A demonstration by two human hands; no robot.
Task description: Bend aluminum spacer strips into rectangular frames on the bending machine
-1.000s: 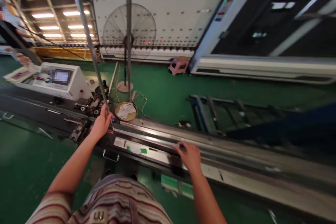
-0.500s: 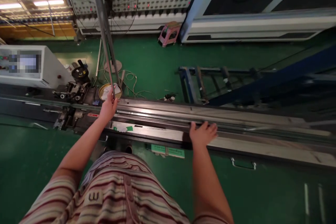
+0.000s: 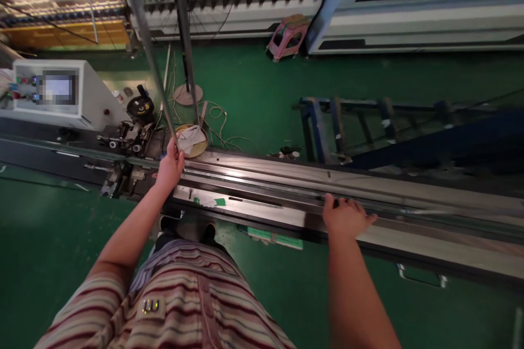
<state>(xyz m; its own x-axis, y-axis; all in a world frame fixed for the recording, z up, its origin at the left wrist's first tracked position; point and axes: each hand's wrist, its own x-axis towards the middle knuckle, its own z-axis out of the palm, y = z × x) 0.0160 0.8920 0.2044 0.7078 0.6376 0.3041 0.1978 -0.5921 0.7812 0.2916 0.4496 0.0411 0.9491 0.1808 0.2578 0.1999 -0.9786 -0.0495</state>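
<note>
A long thin metal strip point(image 3: 149, 43) rises from my left hand point(image 3: 170, 168), whose fingers are closed round its lower end. That hand is over the near part of a long metal machine bed point(image 3: 254, 210), close to a clamp-like mechanism point(image 3: 123, 174). My right hand point(image 3: 347, 219) is farther right over the same bed, thumb and fingers apart and bent down toward the long channel. Another long strip point(image 3: 245, 180) lies along that channel. Whether the right fingertips touch it is hidden by the hand.
A control box point(image 3: 57, 92) stands on the left end of the bed. Behind it are a round yellow tray point(image 3: 200, 147) with white cloth or paper, a standing fan point(image 3: 188, 92), a pink stool point(image 3: 289, 38) and a blue metal frame point(image 3: 319, 131). Cables lie on the green floor.
My right hand has slid right along the bed, and its spread fingers now bend downward. The left hand keeps its hold on the strip, whose upper part leans more to the left. The view has shifted.
</note>
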